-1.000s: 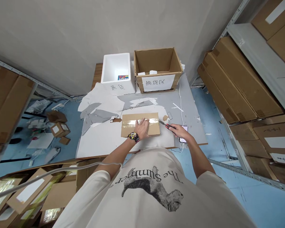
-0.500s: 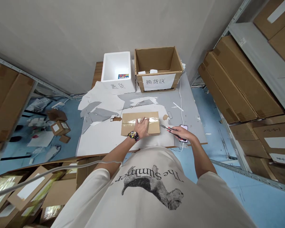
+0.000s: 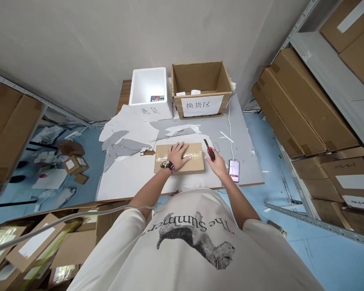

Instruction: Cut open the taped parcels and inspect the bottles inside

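A taped cardboard box (image 3: 194,165) lies flat near the table's front edge, with shiny clear tape running along its top. My left hand (image 3: 177,156) rests on the box with fingers outstretched, partly covering the tape. To the right of the box, my right hand (image 3: 217,163) is wrapped round a red and black utility knife (image 3: 211,152). The blade points up and away from me, apart from the box. Just right of that hand lies a phone (image 3: 234,171) with its screen lit and a white cable running from it.
A white foam box (image 3: 150,109) and a larger open carton (image 3: 202,106) with a paper sign stand at the back of the table (image 3: 124,182). Torn paper covers part of the tabletop. Cartons fill the shelves (image 3: 324,83) at right; more boxes (image 3: 66,246) are piled at lower left.
My right hand has moved left, off the phone, and the knife has swung from pointing left to pointing away. My left hand has slid slightly left and its fingers have spread on the box.
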`<state>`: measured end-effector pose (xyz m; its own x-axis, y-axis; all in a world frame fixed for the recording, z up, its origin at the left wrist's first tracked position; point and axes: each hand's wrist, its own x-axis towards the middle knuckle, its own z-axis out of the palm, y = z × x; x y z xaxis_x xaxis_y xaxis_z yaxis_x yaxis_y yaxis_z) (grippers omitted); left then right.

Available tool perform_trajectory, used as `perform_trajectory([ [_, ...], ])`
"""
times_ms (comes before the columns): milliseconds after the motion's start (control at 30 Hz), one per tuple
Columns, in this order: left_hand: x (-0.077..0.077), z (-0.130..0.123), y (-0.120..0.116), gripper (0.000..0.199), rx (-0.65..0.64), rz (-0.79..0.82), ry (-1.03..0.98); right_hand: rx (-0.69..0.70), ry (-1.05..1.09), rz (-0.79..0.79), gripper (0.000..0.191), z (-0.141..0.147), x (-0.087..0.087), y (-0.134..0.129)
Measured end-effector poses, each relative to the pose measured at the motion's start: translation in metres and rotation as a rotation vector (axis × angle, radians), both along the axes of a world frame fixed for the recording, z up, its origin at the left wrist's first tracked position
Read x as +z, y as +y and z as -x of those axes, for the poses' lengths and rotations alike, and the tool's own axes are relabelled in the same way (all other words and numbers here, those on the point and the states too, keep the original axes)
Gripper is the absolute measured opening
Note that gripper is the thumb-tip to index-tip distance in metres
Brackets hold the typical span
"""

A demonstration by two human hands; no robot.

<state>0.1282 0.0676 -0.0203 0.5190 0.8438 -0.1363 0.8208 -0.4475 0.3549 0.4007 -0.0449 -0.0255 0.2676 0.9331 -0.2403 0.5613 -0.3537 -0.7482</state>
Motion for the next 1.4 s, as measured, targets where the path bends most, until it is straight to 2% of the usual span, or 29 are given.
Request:
perform_trajectory([
  [133, -0.005, -0.002, 0.003, 0.086, -0.012, 0.004, 0.004, 0.008, -0.111, 0.097, 0.089, 0.034, -0.004, 0.018],
  [300, -0.005, -0.005, 0.001, 0.083, -0.011, -0.025, 0.026, 0.002, -0.134, 0.121, 0.091, 0.046, -0.011, 0.024],
  [433, -0.002, -0.005, 0.002, 0.076, -0.040, -0.044, 0.054, 0.053, -0.113, -0.043, 0.066, 0.030, -0.016, 0.005],
  [533, 0.001, -0.006, 0.006, 0.069, -0.042, -0.062, 0.079, 0.094, -0.186, -0.137, 0.059, 0.003, -0.015, -0.020],
  [633, 0.003, -0.008, 0.008, 0.067, -0.047, -0.087, 0.083, 0.217, -0.370, -0.125, 0.056, -0.029, -0.005, -0.043],
  [733, 0.001, -0.009, 0.006, 0.067, -0.043, -0.103, 0.081, 0.363, -0.533, -0.095, 0.053, -0.050, 0.011, -0.052],
  [867, -0.002, -0.009, 0.001, 0.067, -0.047, -0.117, 0.083, 0.479, -0.616, -0.033, 0.050, -0.051, 0.027, -0.041],
  [1000, -0.002, -0.008, -0.003, 0.067, -0.048, -0.127, 0.078, 0.486, -0.696, 0.037, 0.053, -0.034, 0.032, -0.027],
  [1133, -0.004, -0.009, -0.006, 0.066, -0.040, -0.138, 0.079, 0.502, -0.786, 0.087, 0.057, -0.025, 0.033, -0.027],
  [1267, -0.007, -0.011, -0.005, 0.065, -0.033, -0.159, 0.072, 0.546, -0.832, 0.097, 0.058, -0.030, 0.034, -0.024],
  [1400, -0.009, -0.012, -0.004, 0.065, -0.027, -0.168, 0.057, 0.613, -0.849, 0.075, 0.057, -0.044, 0.037, -0.010],
])
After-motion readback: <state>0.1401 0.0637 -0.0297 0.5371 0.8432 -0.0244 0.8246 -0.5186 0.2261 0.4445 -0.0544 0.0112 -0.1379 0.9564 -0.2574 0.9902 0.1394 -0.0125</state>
